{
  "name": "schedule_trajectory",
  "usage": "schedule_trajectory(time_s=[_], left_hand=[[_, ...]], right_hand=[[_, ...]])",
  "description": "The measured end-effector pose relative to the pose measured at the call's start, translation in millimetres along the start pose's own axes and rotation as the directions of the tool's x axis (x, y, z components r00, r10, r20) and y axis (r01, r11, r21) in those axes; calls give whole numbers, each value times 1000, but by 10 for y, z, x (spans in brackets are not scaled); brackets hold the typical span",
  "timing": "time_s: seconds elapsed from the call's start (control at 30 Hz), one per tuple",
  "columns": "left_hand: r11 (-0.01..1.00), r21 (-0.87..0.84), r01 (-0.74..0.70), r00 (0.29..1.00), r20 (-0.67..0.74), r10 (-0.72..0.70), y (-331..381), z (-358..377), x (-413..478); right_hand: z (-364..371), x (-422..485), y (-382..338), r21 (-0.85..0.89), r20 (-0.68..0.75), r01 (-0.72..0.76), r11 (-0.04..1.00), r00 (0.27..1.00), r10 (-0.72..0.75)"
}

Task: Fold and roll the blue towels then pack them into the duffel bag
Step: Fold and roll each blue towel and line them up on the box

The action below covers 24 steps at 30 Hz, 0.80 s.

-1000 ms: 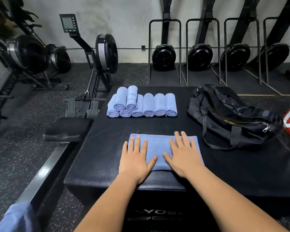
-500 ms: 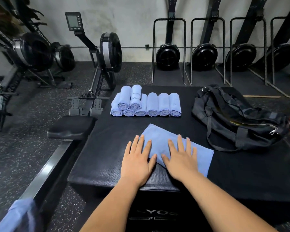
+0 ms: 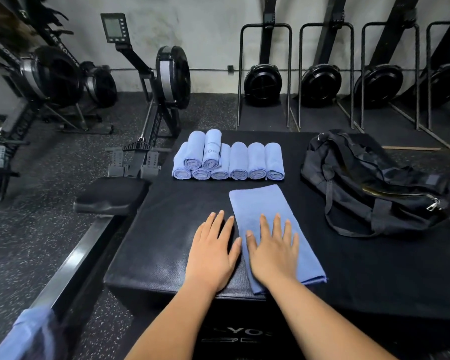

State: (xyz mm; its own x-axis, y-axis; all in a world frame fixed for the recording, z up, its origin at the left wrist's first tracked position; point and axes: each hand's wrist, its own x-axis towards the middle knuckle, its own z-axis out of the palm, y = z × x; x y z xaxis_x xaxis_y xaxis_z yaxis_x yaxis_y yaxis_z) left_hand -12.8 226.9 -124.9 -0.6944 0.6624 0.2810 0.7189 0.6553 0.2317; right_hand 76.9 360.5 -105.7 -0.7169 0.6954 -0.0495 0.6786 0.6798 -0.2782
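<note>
My right grip (image 3: 273, 253) lies flat and released on the folded blue towel (image 3: 260, 203), palm down and fingers straight and slightly spread, pressing the cloth against the black padded box (image 3: 166, 229). My left grip (image 3: 213, 253) is released too, flat on the bare box top just beside the towel's long left edge, with the thumb tip at that edge; whether it touches the cloth I cannot tell. The towel is folded into 1 long narrow strip that runs from the box's near edge toward the middle, its far end angled a little to the left. Its near end reaches the near edge, where the layered hem shows at the right corner of the strip. Toward the far edge of the box, left of centre, sit 8 rolled blue towels (image 3: 234, 162): 6 side by side in a row with their spiral ends facing me, and 2 more stacked on top at the left end of that row. The black duffel bag (image 3: 369, 183) slumps near the far right corner, its straps loose on the box and its zipper pull toward the right edge, well apart from the strip. A rowing machine (image 3: 164, 74) stands on the floor off the box's left edge, and a blue cloth (image 3: 24, 333) shows at the lower left.
</note>
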Motion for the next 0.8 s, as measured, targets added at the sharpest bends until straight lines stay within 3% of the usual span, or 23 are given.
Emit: schedule_trajectory(time_s=[0.1, 0.2, 0.27, 0.47, 0.57, 0.7, 0.8], left_hand=[[1000, -17, 18, 1000, -11, -18, -19, -4, 4], [1000, -18, 19, 1000, 0, -19, -25, -1, 0], [999, -38, 1, 1000, 4, -1, -23, -11, 2], [993, -66, -96, 995, -36, 94, -7, -70, -23], [972, -107, -211, 977, 12, 214, -15, -103, -52], [928, -6, -373, 914, 168, 369, -4, -106, -85], [921, 29, -389, 900, 225, 373, 2, -106, -97]], right_hand=[[-63, 68, -50, -8, 27, 33, 999, 999, -33], [-99, 142, 202, -150, 18, 245, 958, 969, -245], [-72, 120, 371, -165, 54, 310, 936, 951, -305], [29, 132, 179, -146, -32, 143, 979, 988, -149], [22, 117, 172, -117, -20, 122, 986, 992, -125], [-70, 120, 342, 14, 28, 233, 972, 972, -233], [-122, 47, 647, -114, 77, 378, 919, 925, -371]])
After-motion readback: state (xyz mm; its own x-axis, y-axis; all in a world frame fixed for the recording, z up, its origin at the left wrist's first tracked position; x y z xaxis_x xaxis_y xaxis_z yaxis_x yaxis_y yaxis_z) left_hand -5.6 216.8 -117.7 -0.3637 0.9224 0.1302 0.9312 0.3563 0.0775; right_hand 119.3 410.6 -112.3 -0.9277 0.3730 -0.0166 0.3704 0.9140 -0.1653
